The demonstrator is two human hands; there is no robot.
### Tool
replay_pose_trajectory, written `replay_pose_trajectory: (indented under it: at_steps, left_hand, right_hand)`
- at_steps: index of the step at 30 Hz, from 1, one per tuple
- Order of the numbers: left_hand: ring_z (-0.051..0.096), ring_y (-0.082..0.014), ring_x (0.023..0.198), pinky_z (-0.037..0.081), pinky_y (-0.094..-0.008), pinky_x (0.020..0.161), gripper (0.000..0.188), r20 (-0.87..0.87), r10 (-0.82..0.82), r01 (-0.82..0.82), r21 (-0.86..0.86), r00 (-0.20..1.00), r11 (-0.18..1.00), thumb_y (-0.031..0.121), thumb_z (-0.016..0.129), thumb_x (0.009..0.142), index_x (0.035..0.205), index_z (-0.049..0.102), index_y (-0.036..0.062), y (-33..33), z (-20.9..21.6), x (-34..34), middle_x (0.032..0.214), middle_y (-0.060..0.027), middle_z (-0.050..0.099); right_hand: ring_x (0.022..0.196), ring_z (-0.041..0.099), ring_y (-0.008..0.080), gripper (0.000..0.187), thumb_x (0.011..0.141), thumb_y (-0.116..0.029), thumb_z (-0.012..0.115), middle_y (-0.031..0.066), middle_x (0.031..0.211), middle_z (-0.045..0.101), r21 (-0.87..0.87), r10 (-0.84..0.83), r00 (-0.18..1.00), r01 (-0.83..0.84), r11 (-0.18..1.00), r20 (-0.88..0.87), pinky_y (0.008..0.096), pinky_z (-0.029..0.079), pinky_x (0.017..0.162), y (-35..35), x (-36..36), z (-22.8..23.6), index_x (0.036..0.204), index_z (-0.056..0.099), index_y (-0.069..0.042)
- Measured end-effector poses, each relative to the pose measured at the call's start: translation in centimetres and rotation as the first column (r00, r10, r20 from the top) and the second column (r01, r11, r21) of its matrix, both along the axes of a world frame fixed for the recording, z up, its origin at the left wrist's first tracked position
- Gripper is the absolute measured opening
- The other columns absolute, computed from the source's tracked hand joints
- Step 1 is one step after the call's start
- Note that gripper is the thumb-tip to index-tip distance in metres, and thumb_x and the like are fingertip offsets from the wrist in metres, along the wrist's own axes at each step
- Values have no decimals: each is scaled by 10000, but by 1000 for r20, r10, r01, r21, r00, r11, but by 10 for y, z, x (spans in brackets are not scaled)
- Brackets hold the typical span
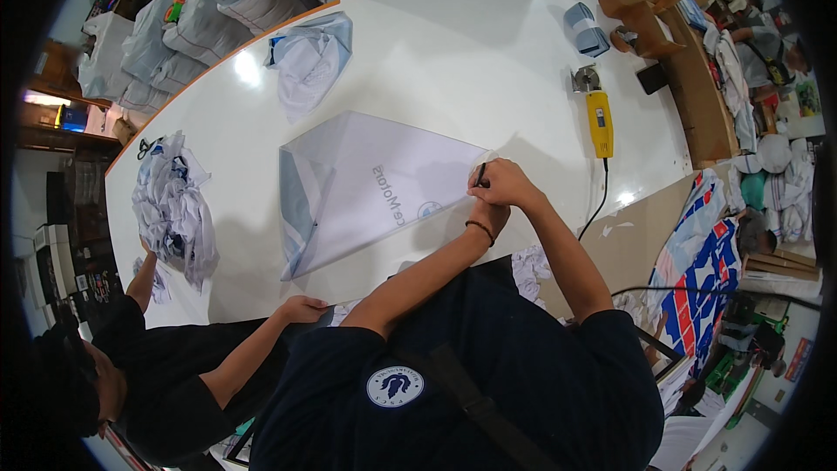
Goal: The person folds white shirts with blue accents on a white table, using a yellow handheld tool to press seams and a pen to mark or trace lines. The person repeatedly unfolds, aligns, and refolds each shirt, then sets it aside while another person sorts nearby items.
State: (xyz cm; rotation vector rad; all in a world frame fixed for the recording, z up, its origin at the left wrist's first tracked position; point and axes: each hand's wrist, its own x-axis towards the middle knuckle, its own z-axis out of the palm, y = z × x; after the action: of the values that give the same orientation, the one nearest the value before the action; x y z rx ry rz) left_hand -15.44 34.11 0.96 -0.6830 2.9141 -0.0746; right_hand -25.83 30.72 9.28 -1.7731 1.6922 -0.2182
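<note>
A folded sheet of thin white fabric [366, 170] lies on the white table, with faint grey print showing through and a pale blue-grey panel at its left end. At its right corner my two hands meet. My left hand [490, 214], below the other, has its fingers closed at the fabric's edge, partly hidden. My right hand [507, 181] is closed around a small black tool [480, 176]; its tip is too small to make out, so I cannot tell whether it is a pen or snips.
A yellow electric rotary cutter [599, 122] with a cord lies right, near a phone [651, 78] and a folded blue-grey cloth bundle [586, 29]. Crumpled fabric [312, 61] lies at the far left. A co-worker's hand [302, 309] rests at the near edge, beside a fabric heap [174, 209].
</note>
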Motion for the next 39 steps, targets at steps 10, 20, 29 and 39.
replay_pose_trajectory:
  at_steps: [10, 20, 29, 39]
  left_hand:
    - [532, -462, 1192, 472, -531, 912, 394, -78, 51, -55, -56, 996, 997, 171, 523, 921, 1213, 628, -73, -1, -6, 3, 1276, -290, 573]
    - [554, -387, 1057, 544, -356, 798, 426, -161, 71, -98, -163, 984, 982, 138, 514, 894, 1200, 549, -156, -7, 10, 8, 1225, -306, 552]
    - [571, -287, 908, 537, -305, 710, 308, -330, 62, -67, -4, 942, 998, 143, 528, 895, 1115, 577, -66, -44, 11, 3, 1103, -232, 574]
    - [587, -268, 783, 522, -292, 647, 408, -216, -184, 144, -185, 959, 972, 125, 542, 879, 1227, 576, -86, -66, 21, 2, 870, -184, 602]
  right_hand:
    - [885, 688, 299, 170, 761, -308, 720, 82, 881, 723, -66, -136, 989, 139, 988, 50, 422, 546, 781, -11, 0, -6, 837, 748, -158]
    - [711, 654, 304, 101, 831, -153, 702, 99, 858, 697, -498, -589, 807, 529, 687, 45, 396, 513, 654, -3, -37, -31, 908, 732, -94]
    - [939, 678, 406, 286, 863, -191, 665, 201, 962, 681, -128, -571, 794, 557, 821, -208, 490, 554, 785, -64, -90, -18, 1116, 603, -73]
    - [1041, 632, 363, 358, 808, -224, 712, 183, 1100, 627, -455, -694, 716, 597, 661, -70, 479, 539, 863, -137, -111, -27, 1132, 631, -95]
